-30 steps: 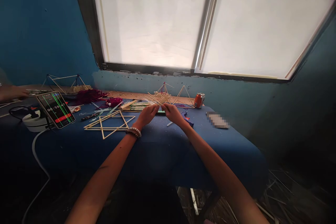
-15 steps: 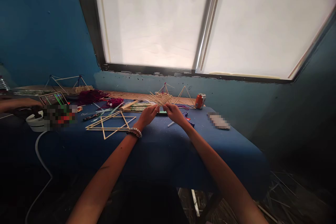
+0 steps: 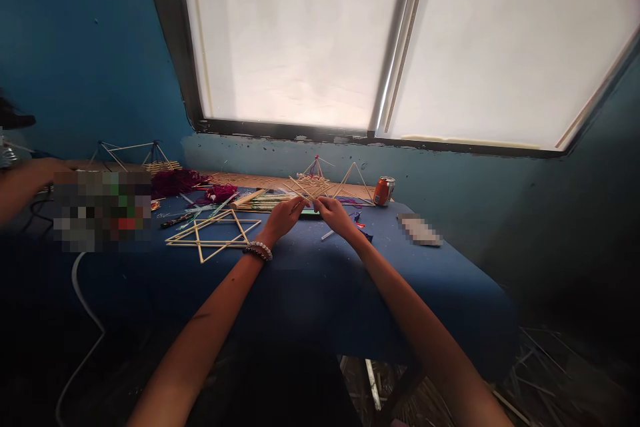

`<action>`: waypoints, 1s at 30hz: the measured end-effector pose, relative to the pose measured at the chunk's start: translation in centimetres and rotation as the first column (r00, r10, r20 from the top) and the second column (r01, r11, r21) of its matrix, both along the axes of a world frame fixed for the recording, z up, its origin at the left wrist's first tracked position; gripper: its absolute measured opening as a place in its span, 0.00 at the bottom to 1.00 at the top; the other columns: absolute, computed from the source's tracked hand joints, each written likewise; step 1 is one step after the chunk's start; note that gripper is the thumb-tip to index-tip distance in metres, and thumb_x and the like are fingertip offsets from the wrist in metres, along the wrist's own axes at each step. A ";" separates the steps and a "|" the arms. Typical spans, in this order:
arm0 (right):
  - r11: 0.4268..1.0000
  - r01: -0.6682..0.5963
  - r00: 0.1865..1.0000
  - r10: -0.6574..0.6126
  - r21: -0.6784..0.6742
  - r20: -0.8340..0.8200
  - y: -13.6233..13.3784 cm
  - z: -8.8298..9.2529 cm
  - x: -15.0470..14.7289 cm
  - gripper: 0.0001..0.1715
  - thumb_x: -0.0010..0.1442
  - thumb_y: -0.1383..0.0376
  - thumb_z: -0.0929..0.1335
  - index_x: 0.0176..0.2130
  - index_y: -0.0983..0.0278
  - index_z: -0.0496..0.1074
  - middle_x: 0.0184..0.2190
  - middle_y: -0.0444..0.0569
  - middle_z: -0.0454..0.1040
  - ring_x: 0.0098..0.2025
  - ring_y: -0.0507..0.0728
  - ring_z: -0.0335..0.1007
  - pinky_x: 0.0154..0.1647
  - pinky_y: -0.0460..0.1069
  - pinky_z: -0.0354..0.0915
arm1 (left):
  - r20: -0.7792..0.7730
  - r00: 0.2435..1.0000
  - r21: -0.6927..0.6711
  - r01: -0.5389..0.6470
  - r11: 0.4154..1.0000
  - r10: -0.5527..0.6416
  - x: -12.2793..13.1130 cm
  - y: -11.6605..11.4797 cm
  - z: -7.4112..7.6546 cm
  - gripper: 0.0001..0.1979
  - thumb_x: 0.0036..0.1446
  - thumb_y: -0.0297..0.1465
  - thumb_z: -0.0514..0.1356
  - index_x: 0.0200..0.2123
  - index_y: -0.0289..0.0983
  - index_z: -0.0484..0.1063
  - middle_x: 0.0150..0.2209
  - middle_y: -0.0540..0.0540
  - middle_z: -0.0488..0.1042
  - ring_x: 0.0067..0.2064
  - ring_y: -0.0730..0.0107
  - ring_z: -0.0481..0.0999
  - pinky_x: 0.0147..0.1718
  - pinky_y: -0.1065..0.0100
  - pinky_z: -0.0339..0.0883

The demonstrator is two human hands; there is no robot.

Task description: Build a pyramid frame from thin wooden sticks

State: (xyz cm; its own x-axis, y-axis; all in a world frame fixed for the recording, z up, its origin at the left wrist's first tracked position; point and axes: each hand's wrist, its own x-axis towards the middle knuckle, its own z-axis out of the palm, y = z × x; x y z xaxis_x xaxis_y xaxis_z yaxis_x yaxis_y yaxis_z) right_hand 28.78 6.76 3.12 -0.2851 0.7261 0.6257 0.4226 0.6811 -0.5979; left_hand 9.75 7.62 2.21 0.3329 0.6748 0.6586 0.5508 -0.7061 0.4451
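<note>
My left hand (image 3: 285,217), with beaded bracelets (image 3: 258,251) at its wrist, is closed on thin wooden sticks (image 3: 303,187). Close beside it, my right hand (image 3: 332,213) pinches the same sticks from the other side. The sticks cross and fan upward between the two hands, above the table; how they are joined is too small to make out. To the left of my hands, a star-shaped stick frame (image 3: 201,244) lies flat on the blue tablecloth (image 3: 310,287). Behind the hands lies a row of patterned sticks (image 3: 264,202).
An orange can (image 3: 383,191) stands back right, beside a triangular stick frame (image 3: 353,180). A blurred flat object (image 3: 420,231) lies near the right edge. Dark red yarn (image 3: 175,183) lies back left. Another person's arm (image 3: 30,183) reaches in from the left. A white cable (image 3: 83,297) hangs down.
Both my hands keep their hold on the sticks, with only slight finger movement. The other person's arm on the left has lifted and moved back. The view has shifted slightly.
</note>
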 end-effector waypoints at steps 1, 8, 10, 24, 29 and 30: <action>1.000 -0.003 1.000 0.003 -0.009 -0.007 0.1 -0.1 0.0 0.21 0.66 0.52 0.60 0.27 0.62 0.65 0.23 0.42 0.63 0.28 0.53 0.57 0.31 0.49 0.52 | -0.005 1.000 0.007 -0.011 1.000 0.011 0.0 0.0 0.0 0.17 0.71 0.39 0.50 0.43 0.39 0.78 0.26 0.50 0.73 0.28 0.68 0.71 0.32 0.68 0.56; 0.996 -0.031 0.994 0.022 -0.080 -0.111 0.3 -0.1 -0.3 0.26 0.64 0.45 0.63 0.34 0.64 0.73 0.31 0.49 0.74 0.36 0.57 0.68 0.37 0.50 0.60 | -0.034 0.997 0.071 -0.068 0.995 0.070 0.0 0.0 -0.2 0.15 0.71 0.39 0.52 0.40 0.39 0.77 0.25 0.48 0.74 0.29 0.65 0.73 0.31 0.68 0.53; 0.992 -0.056 0.988 0.038 -0.116 -0.151 0.2 0.1 -0.3 0.28 0.61 0.42 0.66 0.36 0.64 0.72 0.28 0.47 0.72 0.32 0.56 0.66 0.32 0.49 0.59 | -0.040 0.996 0.084 -0.072 0.994 0.076 0.1 0.1 -0.3 0.15 0.70 0.38 0.53 0.41 0.39 0.77 0.25 0.48 0.73 0.30 0.64 0.73 0.31 0.68 0.53; 0.877 -0.340 0.903 0.203 -0.339 -0.379 -0.2 0.3 0.4 0.29 0.53 0.41 0.74 0.32 0.64 0.72 0.24 0.42 0.69 0.19 0.45 0.45 0.19 0.47 0.41 | -0.025 0.999 0.073 -0.019 0.997 0.021 0.1 -0.1 0.0 0.18 0.70 0.41 0.51 0.37 0.37 0.76 0.20 0.53 0.60 0.24 0.72 0.58 0.29 0.68 0.49; 0.867 -0.374 0.885 0.227 -0.330 -0.406 -0.3 0.3 0.4 0.27 0.54 0.42 0.74 0.30 0.64 0.72 0.21 0.39 0.59 0.21 0.46 0.44 0.21 0.48 0.38 | -0.021 1.000 0.060 0.000 0.998 0.001 0.0 -0.3 0.1 0.21 0.71 0.43 0.49 0.39 0.37 0.77 0.20 0.53 0.60 0.24 0.71 0.58 0.29 0.68 0.49; 0.867 -0.377 0.883 0.231 -0.325 -0.409 -0.3 0.3 0.4 0.27 0.55 0.42 0.74 0.30 0.63 0.72 0.21 0.39 0.58 0.21 0.47 0.44 0.21 0.48 0.38 | -0.024 1.000 0.058 0.005 0.998 -0.003 0.0 -0.4 0.1 0.21 0.71 0.43 0.49 0.39 0.38 0.78 0.21 0.53 0.62 0.25 0.71 0.59 0.29 0.68 0.50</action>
State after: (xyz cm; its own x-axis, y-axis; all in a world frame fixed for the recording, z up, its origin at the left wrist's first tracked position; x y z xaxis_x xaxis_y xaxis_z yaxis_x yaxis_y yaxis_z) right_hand 29.18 6.46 3.44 -0.3510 0.8400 0.4139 -0.0508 0.4243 -0.9041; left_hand 9.79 7.25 2.32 0.3518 0.6347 0.6880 0.5582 -0.7323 0.3902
